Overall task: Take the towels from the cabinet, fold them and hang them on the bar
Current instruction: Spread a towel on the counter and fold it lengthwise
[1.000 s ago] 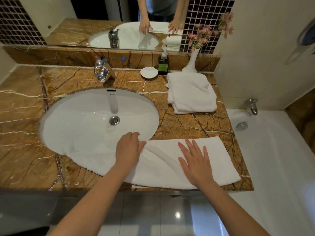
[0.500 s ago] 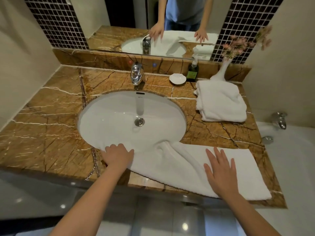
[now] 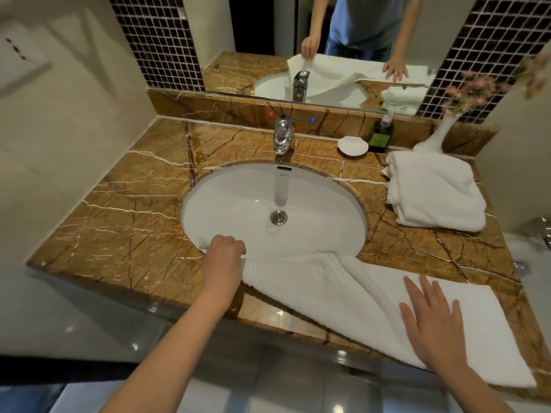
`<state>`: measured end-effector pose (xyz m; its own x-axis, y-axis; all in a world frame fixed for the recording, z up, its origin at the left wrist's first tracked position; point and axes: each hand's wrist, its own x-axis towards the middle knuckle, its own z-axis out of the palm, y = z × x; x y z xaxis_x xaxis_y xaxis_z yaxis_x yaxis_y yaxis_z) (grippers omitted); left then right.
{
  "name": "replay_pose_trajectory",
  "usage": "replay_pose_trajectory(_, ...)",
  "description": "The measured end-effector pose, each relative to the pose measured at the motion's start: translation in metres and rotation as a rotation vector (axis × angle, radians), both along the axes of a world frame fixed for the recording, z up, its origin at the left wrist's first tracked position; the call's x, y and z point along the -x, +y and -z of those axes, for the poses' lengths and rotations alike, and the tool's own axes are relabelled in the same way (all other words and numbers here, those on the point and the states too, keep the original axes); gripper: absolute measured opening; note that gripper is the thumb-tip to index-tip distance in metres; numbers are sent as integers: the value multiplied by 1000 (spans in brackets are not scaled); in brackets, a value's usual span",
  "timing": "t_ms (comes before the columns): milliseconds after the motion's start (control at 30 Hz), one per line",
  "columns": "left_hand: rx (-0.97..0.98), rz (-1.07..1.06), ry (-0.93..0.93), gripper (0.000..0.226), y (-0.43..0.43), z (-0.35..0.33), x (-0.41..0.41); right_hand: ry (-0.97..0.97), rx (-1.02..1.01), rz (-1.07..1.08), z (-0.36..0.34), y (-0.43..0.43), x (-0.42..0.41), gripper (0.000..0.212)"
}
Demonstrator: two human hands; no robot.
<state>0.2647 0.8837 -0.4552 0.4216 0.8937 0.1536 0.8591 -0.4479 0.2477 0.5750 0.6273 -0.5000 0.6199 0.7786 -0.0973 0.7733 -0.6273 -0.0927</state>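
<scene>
The marble counter point(image 3: 125, 222) carries everything here, with the white sink point(image 3: 268, 192) sunk into its middle. The towel point(image 3: 351, 290) I am working on lies along the counter's front edge as a long, narrow band. Its long axis runs left to right and slants from the sink's near rim to the counter's near right corner. The left end sags into the bowl, and the right end lies flat and points at that corner. A stack of other towels point(image 3: 432, 192) waits at the back right, well apart from this one.

My right hand point(image 3: 432, 326) lies flat on the band's right part with fingers spread, pinning it and gripping nothing. My left hand point(image 3: 222, 254) is curled round the left end at the sink's rim and holds the cloth bunched.

I judge this to be mid-fold, with nothing hung yet. The next move likely calls for lifting that left end clear of the bowl and carrying it across to meet the right end, edges squared, while my flat palm stops the band from sliding.
</scene>
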Motion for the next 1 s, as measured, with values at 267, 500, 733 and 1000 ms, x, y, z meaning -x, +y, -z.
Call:
replay_pose_trajectory(267,65,47,236,14,-32,20,38,23,38,60,-21,24,24,52)
replay_pose_trajectory(500,142,-7,245,10,-32,12,28,99,-164,-379,-30,109,129,53)
replay_pose_trajectory(733,154,-71,292,17,-33,14,52,96,-30,-401,7,124,170,51)
replay_pose_trajectory(1000,157,-198,231,26,7,12,49,85,-38,-386,10,126,170,55)
